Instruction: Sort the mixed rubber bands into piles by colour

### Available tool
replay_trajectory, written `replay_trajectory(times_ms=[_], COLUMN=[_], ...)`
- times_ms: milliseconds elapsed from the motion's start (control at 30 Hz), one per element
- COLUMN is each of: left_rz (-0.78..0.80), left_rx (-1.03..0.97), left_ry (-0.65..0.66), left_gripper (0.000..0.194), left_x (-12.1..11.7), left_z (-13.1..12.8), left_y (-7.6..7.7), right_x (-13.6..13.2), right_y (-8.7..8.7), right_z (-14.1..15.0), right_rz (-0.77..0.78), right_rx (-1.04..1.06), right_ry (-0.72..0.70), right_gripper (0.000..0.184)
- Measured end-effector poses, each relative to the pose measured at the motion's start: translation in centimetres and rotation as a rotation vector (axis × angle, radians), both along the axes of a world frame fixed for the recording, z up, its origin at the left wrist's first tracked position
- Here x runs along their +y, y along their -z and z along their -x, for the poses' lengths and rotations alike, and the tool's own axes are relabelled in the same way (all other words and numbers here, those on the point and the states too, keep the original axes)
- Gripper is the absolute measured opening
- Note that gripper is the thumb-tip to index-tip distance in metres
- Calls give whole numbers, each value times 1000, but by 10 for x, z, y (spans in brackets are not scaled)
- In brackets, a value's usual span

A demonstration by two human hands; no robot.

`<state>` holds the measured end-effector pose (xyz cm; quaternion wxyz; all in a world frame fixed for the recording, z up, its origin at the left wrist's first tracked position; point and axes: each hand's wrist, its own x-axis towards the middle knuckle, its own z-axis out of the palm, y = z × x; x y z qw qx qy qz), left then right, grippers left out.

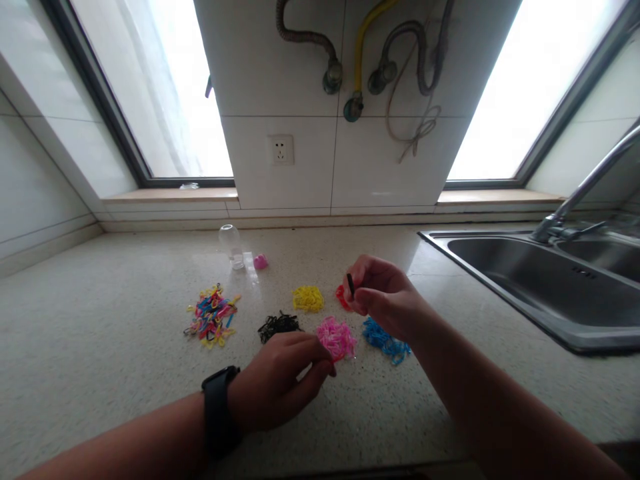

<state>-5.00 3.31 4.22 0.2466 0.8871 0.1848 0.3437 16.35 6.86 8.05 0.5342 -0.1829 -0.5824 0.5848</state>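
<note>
My right hand (387, 297) pinches a small black rubber band (351, 285) between thumb and fingers, above the red rubber bands (341, 296), which it partly covers. My left hand (285, 377), with a dark watch (220, 407) on the wrist, is closed in a pinch beside the pile of pink rubber bands (336, 337). Whatever lies in its fingertips is too small to make out. Behind that hand is a pile of black rubber bands (278, 325). Blue rubber bands (384, 340) lie below my right hand, and yellow rubber bands (308, 298) sit farther back.
A mixed-colour heap of rubber bands (213, 317) lies to the left on the speckled counter (125, 347). Toward the wall stand a clear bottle (231, 248) and a pink cap (261, 261). At right is a steel sink (505, 280) with a faucet (590, 180).
</note>
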Motion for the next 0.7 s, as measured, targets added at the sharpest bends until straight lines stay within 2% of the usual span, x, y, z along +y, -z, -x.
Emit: replay_trajectory(times_ms=[333, 700], left_rz=[-43, -81], left_rx=[48, 86], left_ry=[28, 55], left_gripper=[17, 16], left_x=[0, -1], left_z=[-1, -2], left_y=[1, 4], right_x=[3, 3], right_y=[3, -1], right_z=[-1, 6], right_rz=[-68, -85], right_rx=[-61, -249], right_ry=[50, 279], right_gripper=[19, 25])
